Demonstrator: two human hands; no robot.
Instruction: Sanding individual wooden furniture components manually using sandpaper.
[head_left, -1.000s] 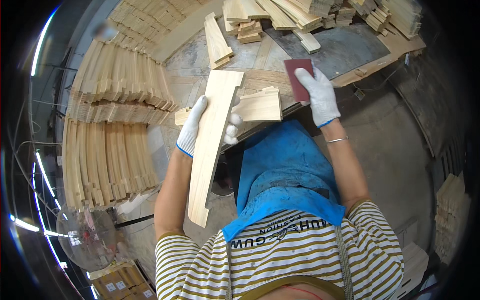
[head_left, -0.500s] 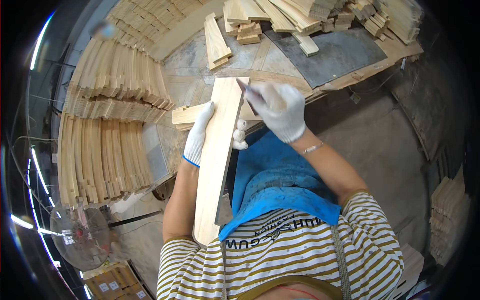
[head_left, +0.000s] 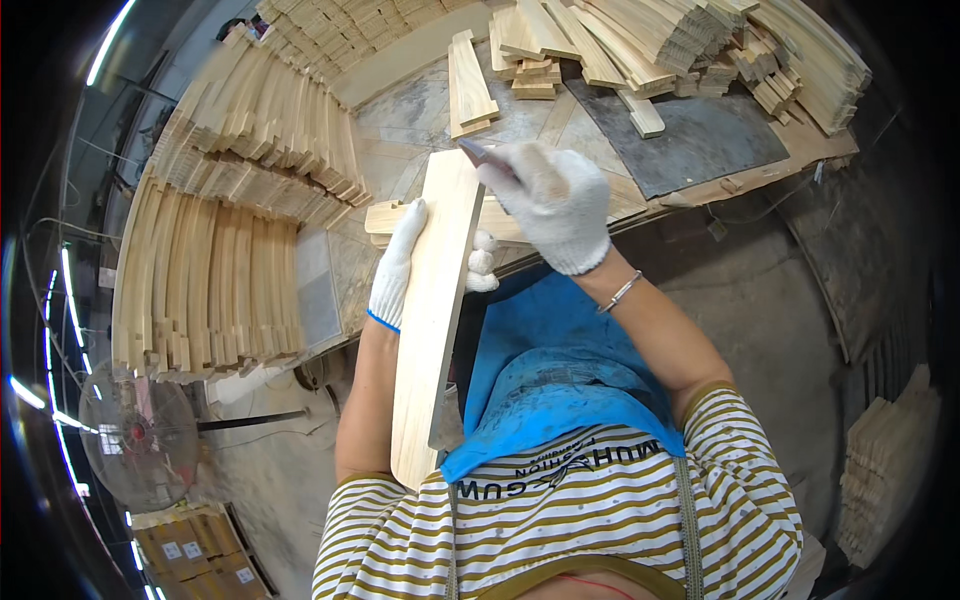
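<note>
our knit-gloved right hand (head_left: 555,205) swung inward, pinching a thin sheet (head_left: 475,153); our left hand (head_left: 397,265) clasped a long wooden board (head_left: 436,320).

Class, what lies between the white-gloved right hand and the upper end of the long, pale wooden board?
In the head view, a thin dark sheet, gripped by the right hand, extends toward the upper edge of the board.

Pale wooden board (head_left: 432,320), slanted; dark sheet (head_left: 474,152) at top.
</note>
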